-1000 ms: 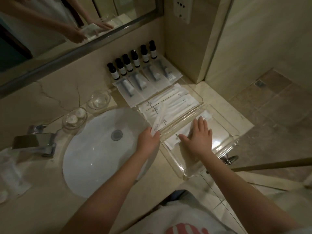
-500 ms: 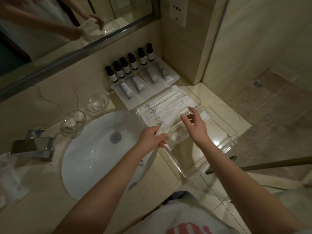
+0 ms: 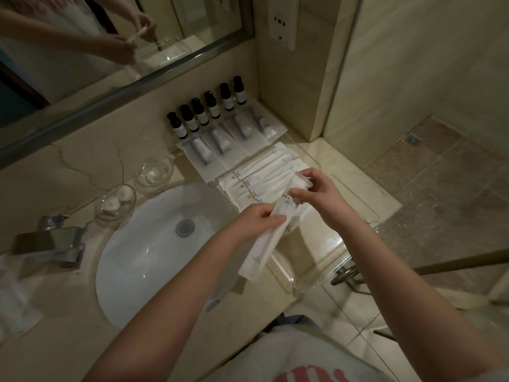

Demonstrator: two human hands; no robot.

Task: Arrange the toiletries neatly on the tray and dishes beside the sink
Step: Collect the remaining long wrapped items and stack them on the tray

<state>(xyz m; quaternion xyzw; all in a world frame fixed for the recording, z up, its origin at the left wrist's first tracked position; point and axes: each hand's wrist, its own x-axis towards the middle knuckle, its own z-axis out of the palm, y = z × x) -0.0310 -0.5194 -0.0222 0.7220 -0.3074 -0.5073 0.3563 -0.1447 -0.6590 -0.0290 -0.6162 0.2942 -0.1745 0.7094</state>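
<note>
Six small dark bottles with white labels [image 3: 205, 113] stand in a row. Two clear glass dishes [image 3: 154, 172]; one holds two round white soaps [image 3: 117, 198].

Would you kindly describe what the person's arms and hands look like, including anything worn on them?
Both forearms are bare to past the elbow, with no sleeves in view. The left hand and right hand wear no gloves, and no rings, watch or bracelet are visible. Nails look short; the dim light hides finer detail.

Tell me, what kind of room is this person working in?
Most likely a hotel bathroom: a white sink set under a wall mirror, a row of small matching dark bottles, and sealed white sachets laid out on a clear tray.
</note>
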